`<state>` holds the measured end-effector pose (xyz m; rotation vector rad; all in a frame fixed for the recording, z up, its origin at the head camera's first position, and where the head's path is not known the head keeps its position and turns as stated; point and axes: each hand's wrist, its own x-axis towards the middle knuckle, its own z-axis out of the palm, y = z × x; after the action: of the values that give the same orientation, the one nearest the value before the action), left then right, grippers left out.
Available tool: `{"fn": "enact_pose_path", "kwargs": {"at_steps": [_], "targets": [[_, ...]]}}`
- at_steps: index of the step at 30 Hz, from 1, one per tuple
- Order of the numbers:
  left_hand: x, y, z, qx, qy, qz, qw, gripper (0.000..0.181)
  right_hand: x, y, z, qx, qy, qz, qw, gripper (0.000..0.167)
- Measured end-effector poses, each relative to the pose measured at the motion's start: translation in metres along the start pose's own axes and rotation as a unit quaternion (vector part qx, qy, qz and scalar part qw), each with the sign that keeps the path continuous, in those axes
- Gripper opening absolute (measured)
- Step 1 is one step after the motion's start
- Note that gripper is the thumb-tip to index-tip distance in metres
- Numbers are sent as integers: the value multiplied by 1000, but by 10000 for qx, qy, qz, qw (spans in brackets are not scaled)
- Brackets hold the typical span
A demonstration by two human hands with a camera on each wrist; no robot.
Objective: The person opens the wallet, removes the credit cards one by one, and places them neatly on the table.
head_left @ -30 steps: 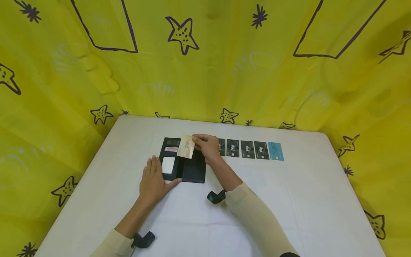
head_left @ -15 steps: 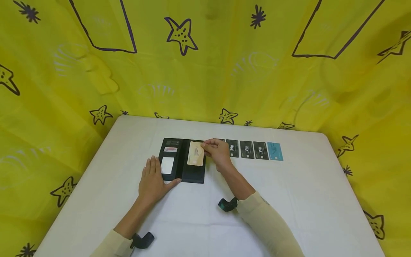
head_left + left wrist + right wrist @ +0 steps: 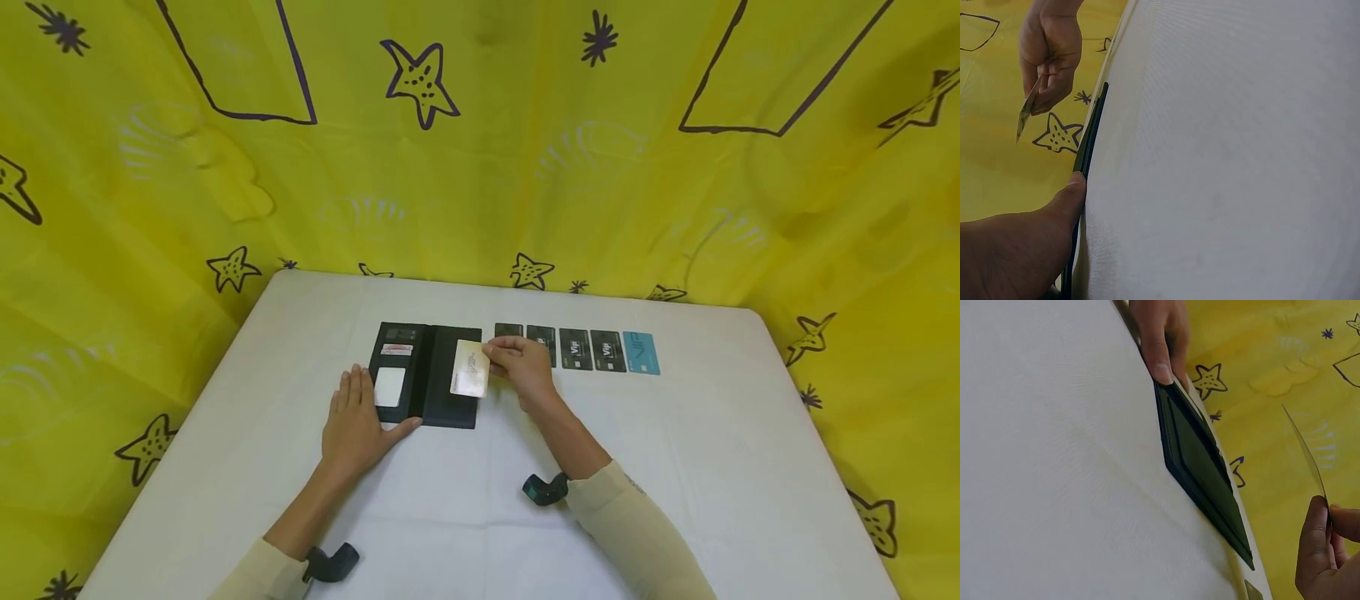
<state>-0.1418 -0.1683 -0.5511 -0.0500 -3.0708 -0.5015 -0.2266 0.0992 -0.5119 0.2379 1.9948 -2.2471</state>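
A black wallet (image 3: 452,410) lies open flat on the table, with a white card (image 3: 390,387) and a reddish-white card (image 3: 397,350) in its left half. My left hand (image 3: 354,427) rests on the wallet's left and lower edge, fingers straight, thumb on the bottom rim. Between thumb and fingers, my right hand (image 3: 527,371) pinches a gold card (image 3: 470,368) by its right edge. That card hangs over the right half of the wallet; the right wrist view shows the card (image 3: 1305,447) raised clear of the wallet (image 3: 1200,462).
On the white table (image 3: 465,500), a row of black Vip cards (image 3: 576,350) stretches right of the wallet, ending in a blue card (image 3: 642,353). My right hand partly covers the row's left end. Behind the table hangs a yellow curtain (image 3: 480,183).
With the gold card in its pinch, my right hand has moved right and toward me, from the wallet's middle to its right half. My left hand has stayed in place.
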Motion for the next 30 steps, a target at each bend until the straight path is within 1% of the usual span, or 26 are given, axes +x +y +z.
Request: {"fn": "enact_pose_path", "kwargs": {"at_steps": [6, 10, 14, 20, 25, 30], "targets": [[0, 1, 0, -24, 1, 2, 10000, 126, -1, 5, -16, -30, 69, 45, 10000, 18], [1, 1, 0, -18, -46, -25, 10000, 126, -4, 7, -29, -129, 49, 186, 9997, 20], [1, 0, 0, -15, -78, -52, 10000, 126, -6, 8, -40, -114, 19, 317, 9994, 21], [0, 0, -1, -30, -84, -80, 9999, 126, -4, 10, -53, -163, 85, 493, 9986, 24], [0, 1, -1, -22, -94, -73, 9999, 126, -1, 14, -59, -174, 132, 486, 9986, 22], [1, 0, 0, -8, -150, -91, 9998, 126, 1, 17, -61, -332, 151, 354, 9987, 19]]}}
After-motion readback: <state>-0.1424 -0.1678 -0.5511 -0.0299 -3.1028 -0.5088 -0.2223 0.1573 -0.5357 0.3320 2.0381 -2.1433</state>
